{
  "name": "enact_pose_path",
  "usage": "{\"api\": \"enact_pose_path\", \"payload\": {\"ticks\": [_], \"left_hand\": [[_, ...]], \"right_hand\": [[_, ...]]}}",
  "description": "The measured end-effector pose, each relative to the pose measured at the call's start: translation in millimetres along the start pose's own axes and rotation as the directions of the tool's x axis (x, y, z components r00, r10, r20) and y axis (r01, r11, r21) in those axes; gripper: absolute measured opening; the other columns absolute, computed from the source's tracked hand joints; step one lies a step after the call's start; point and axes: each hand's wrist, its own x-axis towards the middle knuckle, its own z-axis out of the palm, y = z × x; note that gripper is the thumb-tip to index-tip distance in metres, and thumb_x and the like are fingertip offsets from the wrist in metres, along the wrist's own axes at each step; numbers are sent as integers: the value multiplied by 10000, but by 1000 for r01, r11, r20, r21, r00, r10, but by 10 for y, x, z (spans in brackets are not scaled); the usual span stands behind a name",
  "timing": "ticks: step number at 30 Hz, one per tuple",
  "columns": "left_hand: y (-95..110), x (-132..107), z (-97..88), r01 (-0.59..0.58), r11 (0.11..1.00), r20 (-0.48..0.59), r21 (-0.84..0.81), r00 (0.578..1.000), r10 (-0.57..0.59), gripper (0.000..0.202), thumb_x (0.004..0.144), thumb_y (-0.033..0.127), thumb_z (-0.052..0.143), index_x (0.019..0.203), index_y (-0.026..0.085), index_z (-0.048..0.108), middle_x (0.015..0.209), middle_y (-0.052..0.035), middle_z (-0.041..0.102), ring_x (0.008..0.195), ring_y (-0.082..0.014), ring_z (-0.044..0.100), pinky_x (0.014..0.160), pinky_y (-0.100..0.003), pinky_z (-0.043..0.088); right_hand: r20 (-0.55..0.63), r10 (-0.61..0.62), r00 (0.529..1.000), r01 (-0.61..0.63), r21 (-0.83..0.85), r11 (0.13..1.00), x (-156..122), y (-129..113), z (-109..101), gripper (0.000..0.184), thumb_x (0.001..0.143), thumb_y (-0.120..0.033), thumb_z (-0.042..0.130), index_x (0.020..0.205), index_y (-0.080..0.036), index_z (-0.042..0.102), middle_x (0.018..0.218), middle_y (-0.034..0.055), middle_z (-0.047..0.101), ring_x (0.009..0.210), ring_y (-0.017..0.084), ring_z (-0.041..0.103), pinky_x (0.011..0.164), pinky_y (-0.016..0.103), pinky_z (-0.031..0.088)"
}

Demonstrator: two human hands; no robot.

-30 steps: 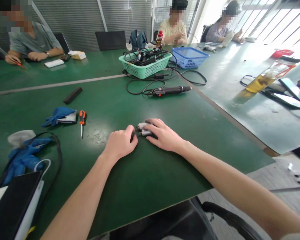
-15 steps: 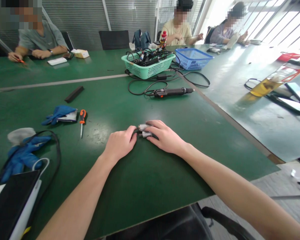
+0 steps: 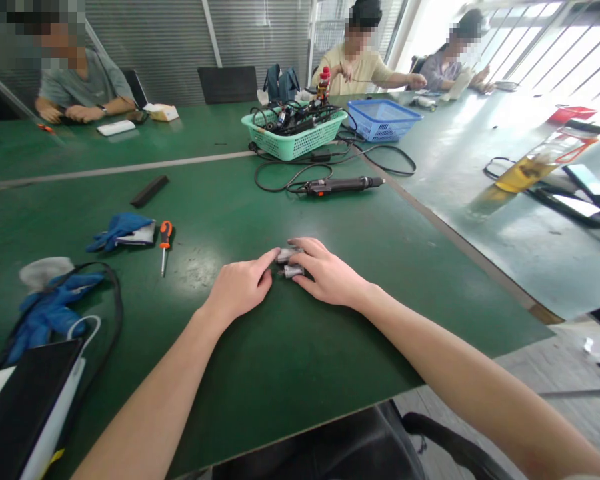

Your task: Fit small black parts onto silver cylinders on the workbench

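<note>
Two small silvery metal cylinders (image 3: 293, 271), seemingly little motors or connectors, lie side by side near the middle of the green table (image 3: 260, 407). My right hand (image 3: 327, 272) is closed over them from the right, and its fingers cover their right ends. From the left comes my left hand (image 3: 241, 285), its index finger stretched to the end of the farther cylinder. The thumb is apart from that finger, and nothing shows between them. The other left fingers are hidden under the hand.
An orange-handled screwdriver (image 3: 165, 235) and blue gloves (image 3: 117, 231) lie left. Ahead are a black electric screwdriver (image 3: 343, 185), a green basket (image 3: 295, 143) of cabled tools and a blue basket (image 3: 385, 123). A tablet (image 3: 30, 407) sits near left. Several people sit across.
My left index finger has straightened onto the farther cylinder, and the dark piece between finger and thumb no longer shows. My right hand stays nearly still. Across the table, a person's arm has reached sideways.
</note>
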Motion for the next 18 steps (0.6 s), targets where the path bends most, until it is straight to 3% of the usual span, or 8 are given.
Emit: {"api": "enact_pose_path", "payload": {"ticks": [5,12,18], "left_hand": [[-7,-18,8,-2,1000,-1,-5,1000,2,520,999,315,373,1516,274,410,1168,-59,741,953,-242,725,781,-317,535],[-11,-27,11,-3,1000,4,4,1000,3,548,991,315,391,1536,267,372,1159,-59,744,953,-252,726,802,-329,535],[18,-24,-15,19,1000,6,14,1000,-19,557,967,299,419,1519,241,371,1120,-70,752,904,-253,732,786,-330,526]], "right_hand": [[33,-75,997,77,-58,995,-35,-123,-96,184,924,-230,573,1083,-176,648,1419,178,481,1364,347,409,1112,562,441],[163,-116,980,122,-24,992,-36,-257,-69,190,938,-230,555,1110,-172,610,1046,118,624,1055,272,566,957,452,529],[154,-87,984,84,28,996,-48,-224,-34,307,939,-288,593,1227,-185,571,1090,119,648,1054,273,587,925,438,528]]}}
